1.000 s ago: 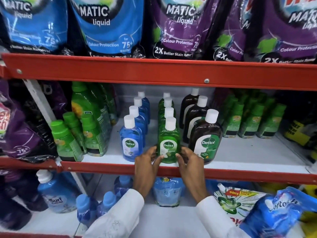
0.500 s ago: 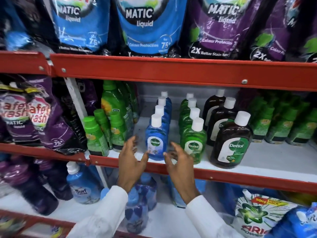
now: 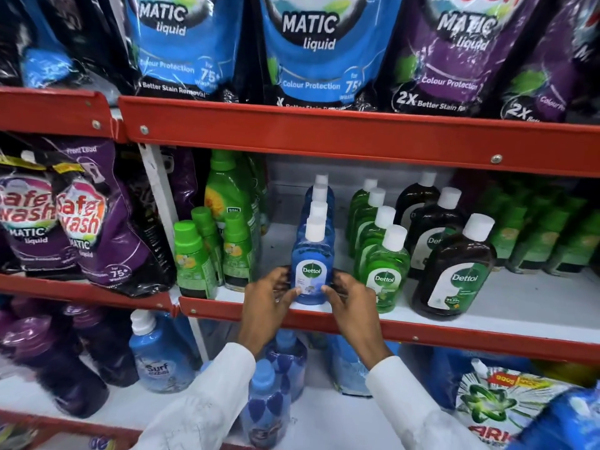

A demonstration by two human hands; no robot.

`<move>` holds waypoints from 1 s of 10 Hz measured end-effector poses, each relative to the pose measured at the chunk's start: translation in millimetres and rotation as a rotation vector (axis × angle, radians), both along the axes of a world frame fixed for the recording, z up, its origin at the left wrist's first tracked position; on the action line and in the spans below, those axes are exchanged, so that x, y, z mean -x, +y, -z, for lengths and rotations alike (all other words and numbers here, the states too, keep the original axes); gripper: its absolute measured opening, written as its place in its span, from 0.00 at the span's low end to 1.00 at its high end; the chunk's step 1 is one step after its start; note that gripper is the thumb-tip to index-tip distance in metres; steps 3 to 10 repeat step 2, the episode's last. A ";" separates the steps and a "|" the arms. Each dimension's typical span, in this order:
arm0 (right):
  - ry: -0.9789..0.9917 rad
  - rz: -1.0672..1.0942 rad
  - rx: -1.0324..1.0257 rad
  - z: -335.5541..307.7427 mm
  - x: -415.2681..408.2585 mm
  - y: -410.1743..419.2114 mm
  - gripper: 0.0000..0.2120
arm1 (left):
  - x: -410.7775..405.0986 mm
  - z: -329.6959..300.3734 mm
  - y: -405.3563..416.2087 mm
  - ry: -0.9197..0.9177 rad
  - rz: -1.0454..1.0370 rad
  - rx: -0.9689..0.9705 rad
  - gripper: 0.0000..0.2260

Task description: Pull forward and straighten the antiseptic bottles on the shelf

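Now both your hands cup the front blue Dettol bottle [image 3: 311, 271] at centre frame: left hand [image 3: 269, 297] and right hand [image 3: 349, 302] clasping its lower sides. Slide it level to the red shelf lip [image 3: 422, 332], label square, matching the green Dettol bottle [image 3: 384, 277] just right.

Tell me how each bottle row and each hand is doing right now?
Blue bottle: upright at the shelf edge, label forward, held from both sides.
Green bottle: upright at the front, free.
Brown bottle: upright at the front, free.
Left hand: gripping the blue bottle.
Right hand: gripping the blue bottle.
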State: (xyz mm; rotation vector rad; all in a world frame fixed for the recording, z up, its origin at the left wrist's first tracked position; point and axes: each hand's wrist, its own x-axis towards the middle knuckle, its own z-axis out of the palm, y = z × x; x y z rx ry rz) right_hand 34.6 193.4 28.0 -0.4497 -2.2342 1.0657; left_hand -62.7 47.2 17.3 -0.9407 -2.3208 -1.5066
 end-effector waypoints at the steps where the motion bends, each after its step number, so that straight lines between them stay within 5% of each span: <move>1: -0.001 -0.008 0.021 -0.5 2.1 0.5 0.13 | 2.0 0.9 0.1 -0.036 0.018 0.005 0.17; 10: 0.046 -0.014 0.111 -6.3 -5.5 -4.0 0.16 | -7.2 -6.3 -3.0 -0.054 0.008 -0.042 0.19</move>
